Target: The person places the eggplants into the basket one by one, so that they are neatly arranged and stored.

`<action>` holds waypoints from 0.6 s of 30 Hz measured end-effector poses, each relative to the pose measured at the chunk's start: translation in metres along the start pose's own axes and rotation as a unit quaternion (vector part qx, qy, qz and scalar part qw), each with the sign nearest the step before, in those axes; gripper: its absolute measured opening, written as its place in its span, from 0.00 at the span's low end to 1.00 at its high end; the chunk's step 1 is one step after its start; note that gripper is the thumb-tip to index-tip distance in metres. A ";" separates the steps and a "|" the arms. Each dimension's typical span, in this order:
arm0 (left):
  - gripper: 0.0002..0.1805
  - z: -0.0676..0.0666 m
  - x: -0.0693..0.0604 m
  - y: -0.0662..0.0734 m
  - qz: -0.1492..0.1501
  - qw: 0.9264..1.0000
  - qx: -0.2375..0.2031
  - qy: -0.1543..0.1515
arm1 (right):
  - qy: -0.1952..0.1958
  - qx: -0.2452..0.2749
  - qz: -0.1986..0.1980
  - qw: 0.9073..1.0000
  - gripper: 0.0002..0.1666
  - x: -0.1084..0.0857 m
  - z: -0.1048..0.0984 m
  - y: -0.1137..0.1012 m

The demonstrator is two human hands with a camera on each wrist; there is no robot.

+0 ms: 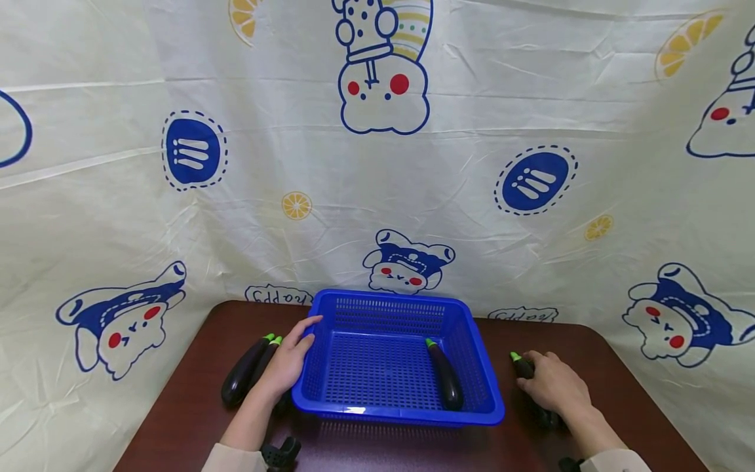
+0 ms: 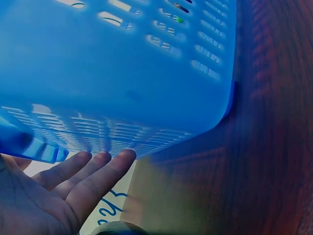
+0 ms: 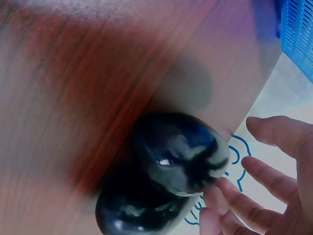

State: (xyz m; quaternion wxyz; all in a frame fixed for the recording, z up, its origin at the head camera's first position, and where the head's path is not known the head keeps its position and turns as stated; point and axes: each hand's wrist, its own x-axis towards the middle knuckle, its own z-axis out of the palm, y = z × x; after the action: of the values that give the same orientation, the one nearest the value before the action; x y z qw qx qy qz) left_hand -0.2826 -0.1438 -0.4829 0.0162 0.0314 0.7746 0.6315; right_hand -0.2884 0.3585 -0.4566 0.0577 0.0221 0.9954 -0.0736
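Note:
A blue mesh basket holds one dark eggplant with a green stem, lying on its right side. My left hand rests at the basket's left rim; in the left wrist view, the extended fingers of the hand touch the outside of the basket wall. To the right of the basket, my right hand lies over an eggplant. The right wrist view has two eggplants side by side, a nearer one and another, beside the spread fingers of this hand.
Two more eggplants lie on the dark brown table left of the basket, partly behind my left forearm. A white printed sheet hangs along the table's back edge. Dark straps are at both wrists.

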 end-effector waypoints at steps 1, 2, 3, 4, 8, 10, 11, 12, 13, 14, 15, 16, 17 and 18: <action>0.23 0.000 0.000 0.000 -0.001 1.000 0.001 0.000 | 0.001 0.000 0.001 1.000 0.43 0.000 0.001 0.000; 0.23 0.000 0.000 0.000 -0.001 1.000 0.002 -0.001 | 0.002 0.000 0.001 1.000 0.43 0.000 0.002 0.001; 0.23 0.000 0.000 -0.001 -0.002 1.000 0.002 -0.002 | 0.003 0.000 0.002 1.000 0.44 0.000 0.003 0.002; 0.23 0.000 0.000 -0.001 -0.003 1.000 0.003 -0.002 | 0.004 -0.001 0.001 1.000 0.44 0.000 0.004 0.002; 0.23 0.000 0.000 -0.001 -0.004 1.000 0.003 -0.003 | 0.011 -0.001 -0.001 1.000 0.45 0.000 0.007 0.004; 0.24 -0.001 0.000 -0.001 -0.002 1.000 0.003 -0.003 | 0.016 -0.001 -0.001 1.000 0.45 0.001 0.008 0.004; 0.24 -0.001 0.000 -0.001 -0.002 1.000 0.003 -0.003 | 0.019 -0.001 0.000 1.000 0.44 0.001 0.008 0.003; 0.24 -0.001 0.001 -0.001 -0.001 1.000 0.004 -0.003 | 0.021 0.000 0.000 1.000 0.44 0.001 0.009 0.004; 0.24 -0.001 0.001 -0.001 0.000 1.000 0.004 -0.003 | 0.023 0.000 0.000 1.000 0.44 0.001 0.009 0.004; 0.24 -0.001 0.000 -0.001 0.000 1.000 0.003 -0.004 | 0.024 0.001 0.001 1.000 0.44 0.001 0.010 0.004; 0.24 -0.001 0.000 -0.001 0.000 1.000 0.004 -0.003 | 0.025 0.003 0.001 1.000 0.44 0.001 0.011 0.004; 0.23 -0.001 0.000 -0.001 -0.001 1.000 0.003 -0.003 | 0.026 0.005 0.003 1.000 0.43 0.001 0.011 0.004; 0.23 -0.001 0.000 -0.001 -0.001 1.000 0.002 -0.004 | 0.027 0.006 0.005 1.000 0.43 0.001 0.012 0.004; 0.23 -0.001 0.000 -0.002 -0.001 1.000 0.003 -0.004 | 0.027 0.008 0.006 1.000 0.42 0.001 0.012 0.004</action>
State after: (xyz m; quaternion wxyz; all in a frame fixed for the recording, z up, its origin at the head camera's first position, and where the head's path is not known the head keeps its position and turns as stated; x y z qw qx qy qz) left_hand -0.2828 -0.1447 -0.4844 0.0200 0.0331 0.7764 0.6290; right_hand -0.2878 0.3606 -0.4693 0.0312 0.0309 0.9958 -0.0802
